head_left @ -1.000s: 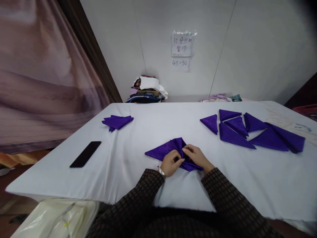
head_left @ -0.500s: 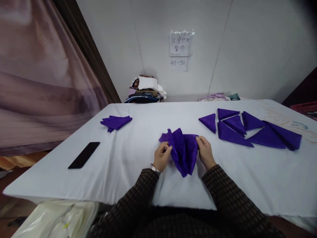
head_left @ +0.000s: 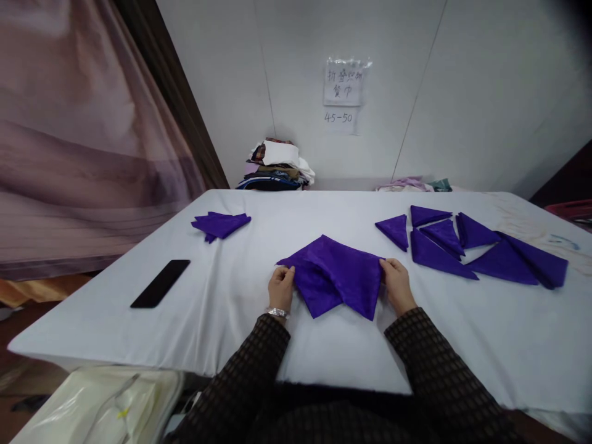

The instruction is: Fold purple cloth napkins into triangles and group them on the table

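A purple napkin [head_left: 340, 274] stretches between my two hands over the near middle of the table, one peak pointing away from me and two loose corners hanging toward me. My left hand [head_left: 281, 288] pinches its left corner, a silvery band at the wrist. The right corner is gripped between thumb and fingers of my right hand [head_left: 396, 283]. Off to the left lies another purple napkin [head_left: 221, 226], folded with several points. Several purple napkins folded into triangles [head_left: 441, 254] rest at the right, some touching or overlapping.
A white cloth [head_left: 240, 277] covers the table. On its left lies a flat black rectangular object [head_left: 161, 283]. Piled fabrics [head_left: 277, 166] stand by the wall behind the far edge. A handwritten sign [head_left: 343, 92] hangs above. A plastic-wrapped bundle [head_left: 111, 401] sits at lower left.
My hands have moved apart, the left one going left. The napkin between them has spread from a bunched, gathered shape into a wider, flatter one.
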A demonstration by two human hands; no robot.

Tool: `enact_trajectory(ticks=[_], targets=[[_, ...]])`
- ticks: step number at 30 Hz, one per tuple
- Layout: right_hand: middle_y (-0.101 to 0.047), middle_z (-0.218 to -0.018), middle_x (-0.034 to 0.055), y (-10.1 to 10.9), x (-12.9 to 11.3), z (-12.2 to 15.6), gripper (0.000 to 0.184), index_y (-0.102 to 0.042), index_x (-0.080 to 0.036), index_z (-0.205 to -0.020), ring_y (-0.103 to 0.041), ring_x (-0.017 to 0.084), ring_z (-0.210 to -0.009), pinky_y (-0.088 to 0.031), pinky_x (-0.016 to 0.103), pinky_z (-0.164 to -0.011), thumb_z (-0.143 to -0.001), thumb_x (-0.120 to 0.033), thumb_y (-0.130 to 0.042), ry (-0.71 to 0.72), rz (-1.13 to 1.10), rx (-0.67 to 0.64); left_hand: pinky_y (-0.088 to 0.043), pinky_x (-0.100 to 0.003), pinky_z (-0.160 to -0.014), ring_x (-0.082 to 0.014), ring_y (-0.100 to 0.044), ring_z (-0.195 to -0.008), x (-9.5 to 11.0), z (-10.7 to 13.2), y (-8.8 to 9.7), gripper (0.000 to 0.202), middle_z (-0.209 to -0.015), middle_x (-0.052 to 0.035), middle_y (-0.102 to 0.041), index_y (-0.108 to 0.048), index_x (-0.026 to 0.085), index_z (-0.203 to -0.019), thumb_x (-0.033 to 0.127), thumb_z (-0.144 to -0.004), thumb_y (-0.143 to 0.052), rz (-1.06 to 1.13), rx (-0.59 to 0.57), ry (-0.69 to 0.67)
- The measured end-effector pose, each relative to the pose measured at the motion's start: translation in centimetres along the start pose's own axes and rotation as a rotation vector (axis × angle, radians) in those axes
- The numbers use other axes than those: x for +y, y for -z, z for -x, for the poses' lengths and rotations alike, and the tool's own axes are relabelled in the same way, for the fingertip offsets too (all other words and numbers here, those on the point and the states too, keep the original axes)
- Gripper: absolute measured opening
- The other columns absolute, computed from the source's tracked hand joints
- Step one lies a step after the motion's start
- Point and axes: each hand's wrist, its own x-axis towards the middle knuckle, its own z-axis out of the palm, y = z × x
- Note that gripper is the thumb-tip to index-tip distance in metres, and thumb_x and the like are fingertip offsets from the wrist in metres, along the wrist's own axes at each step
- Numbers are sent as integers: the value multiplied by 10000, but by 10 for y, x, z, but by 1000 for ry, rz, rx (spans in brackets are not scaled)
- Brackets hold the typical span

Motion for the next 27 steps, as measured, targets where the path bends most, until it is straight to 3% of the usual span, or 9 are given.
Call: enact_trajectory(ticks=[2,5,8,11,15,19,22,25,27], targets=[[-507,-616,-47,2,1,-3,182,-547,-198,-722,-469,113,-542,-379,224,-469,-680,-359,-620,83,69,71,-335,-204,-493,-67,-404,-521,-1,-1,0,282,-584,70,-447,-490,184,-606,385,-623,-687,10,-1,10],[-611,-906,28,3,-3,1,274,-566,-207,-977,-571,165,-781,-465,276,-615,-733,-330,-576,339,185,120,-371,-213,-520,-73,-447,-534,-4,-3,0,247,-619,62,-496,-514,189,-667,341,-597,-696,20,-9,22],[-588,-1122,71,5,-6,13,270,-586,-220,-1032,-548,205,-1020,-473,362,-809,-774,-237,-509,629,350,-41,-424,-235,-593,-94,-521,-605,-7,-4,-1,258,-682,43,-554,-534,194,-751,292,-572,-691,32,-29,24],[-598,-1150,60,12,0,26,316,-633,-236,-973,-511,209,-1123,-395,426,-978,-741,-121,-453,766,485,-292,-457,-265,-663,-117,-574,-690,-8,-4,-2,333,-761,16,-597,-533,197,-874,280,-576,-659,54,-63,22],[-552,-1262,46,27,12,33,460,-655,-253,-1032,-475,201,-1190,-354,442,-1038,-706,-55,-397,685,645,-471,-467,-278,-673,-123,-590,-701,-5,-4,-2,461,-799,-2,-618,-504,195,-1023,278,-585,-623,95,-112,7],[-444,-1384,25,35,14,30,562,-604,-275,-1180,-400,213,-1262,-323,455,-1058,-709,-46,-402,648,774,-476,-464,-264,-649,-115,-585,-680,-4,-5,-1,507,-819,-8,-616,-488,190,-1083,263,-597,-611,104,-88,-12],[-437,-1392,41,31,10,30,519,-648,-261,-1122,-406,247,-1247,-336,467,-1034,-686,-63,-448,671,816,-476,-462,-255,-635,-112,-579,-673,-3,-6,0,497,-820,-11,-613,-493,186,-1089,238,-607,-602,109,-64,-11],[-586,-1229,68,25,1,31,298,-708,-238,-933,-516,257,-1104,-401,452,-953,-719,-168,-513,604,710,-462,-470,-255,-651,-111,-580,-678,2,-12,5,446,-824,-13,-614,-511,187,-1075,219,-635,-577,62,-45,-49],[-686,-920,66,24,-6,30,187,-684,-213,-757,-604,225,-859,-487,389,-774,-765,-311,-525,414,511,-399,-472,-253,-675,-110,-583,-696,8,-21,15,418,-836,-13,-613,-530,188,-1068,210,-652,-564,-7,-14,-103]])
